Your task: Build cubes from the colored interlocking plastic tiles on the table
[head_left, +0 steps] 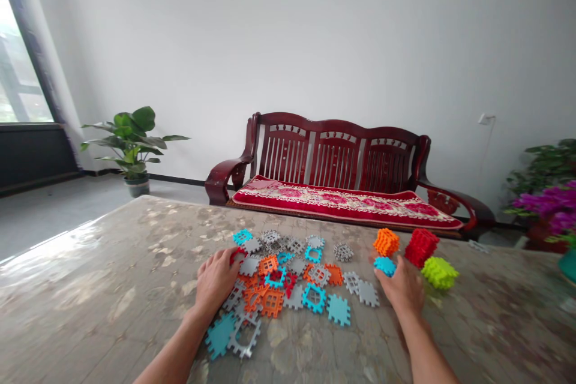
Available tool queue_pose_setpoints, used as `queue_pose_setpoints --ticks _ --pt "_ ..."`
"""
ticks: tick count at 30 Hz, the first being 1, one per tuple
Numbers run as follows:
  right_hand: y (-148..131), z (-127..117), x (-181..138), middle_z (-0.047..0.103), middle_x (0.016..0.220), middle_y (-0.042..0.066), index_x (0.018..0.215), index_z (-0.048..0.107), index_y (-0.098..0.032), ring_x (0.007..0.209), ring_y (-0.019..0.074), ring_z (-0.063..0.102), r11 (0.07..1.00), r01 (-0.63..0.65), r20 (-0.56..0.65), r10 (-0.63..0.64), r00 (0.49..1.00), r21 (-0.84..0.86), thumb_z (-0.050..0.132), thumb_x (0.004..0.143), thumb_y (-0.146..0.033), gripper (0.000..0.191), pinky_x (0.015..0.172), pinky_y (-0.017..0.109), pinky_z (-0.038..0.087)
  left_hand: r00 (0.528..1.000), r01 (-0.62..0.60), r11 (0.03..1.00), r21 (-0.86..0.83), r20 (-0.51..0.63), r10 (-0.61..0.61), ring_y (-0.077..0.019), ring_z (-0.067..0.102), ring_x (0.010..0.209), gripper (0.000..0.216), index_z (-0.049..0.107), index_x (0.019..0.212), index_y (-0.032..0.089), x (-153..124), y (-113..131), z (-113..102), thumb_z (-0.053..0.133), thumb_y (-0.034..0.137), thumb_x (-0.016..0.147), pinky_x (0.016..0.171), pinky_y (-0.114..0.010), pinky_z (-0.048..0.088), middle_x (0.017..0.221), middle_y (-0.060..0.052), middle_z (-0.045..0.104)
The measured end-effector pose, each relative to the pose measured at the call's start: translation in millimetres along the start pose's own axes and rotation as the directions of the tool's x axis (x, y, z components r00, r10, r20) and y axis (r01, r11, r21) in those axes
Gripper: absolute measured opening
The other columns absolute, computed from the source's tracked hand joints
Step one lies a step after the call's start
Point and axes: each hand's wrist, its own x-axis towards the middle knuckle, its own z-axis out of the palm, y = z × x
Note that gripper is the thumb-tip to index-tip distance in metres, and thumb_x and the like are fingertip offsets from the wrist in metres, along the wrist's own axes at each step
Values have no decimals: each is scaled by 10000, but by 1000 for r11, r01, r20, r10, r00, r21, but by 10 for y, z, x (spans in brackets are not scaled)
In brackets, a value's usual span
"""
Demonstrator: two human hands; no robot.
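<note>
— Head view: where were my hands?
— My left hand (216, 279) lay spread on the tile pile (288, 276); my right hand (402, 288) pinched a blue cube (385, 265), cubes just beyond.

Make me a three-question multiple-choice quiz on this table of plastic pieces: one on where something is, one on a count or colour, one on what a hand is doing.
1. Where does the green cube sit?
A. right of the red cube
B. in the tile pile
C. on the bench

2. How many built cubes stand apart from the flat tiles?
A. one
B. three
C. six

3. What is the right hand doing?
A. lying flat and empty
B. gripping a teal piece
C. lifted off the table

Answers: 1 A, it lies just right of the red one. 2 B, orange, red and green. 3 B, the teal piece shows at its fingertips.
</note>
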Motion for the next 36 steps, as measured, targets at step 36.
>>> queue_pose_setpoints --ticks 36 --pt "-1633 -366 -271 756 1030 42 928 753 -234 1022 206 664 639 745 352 -754 555 192 606 858 -204 165 867 286 440 999 -3 999 -53 -32 1 -265 561 1252 436 654 1286 277 -41 34 -30 408 321 929 1094 -444 347 1331 -76 669"
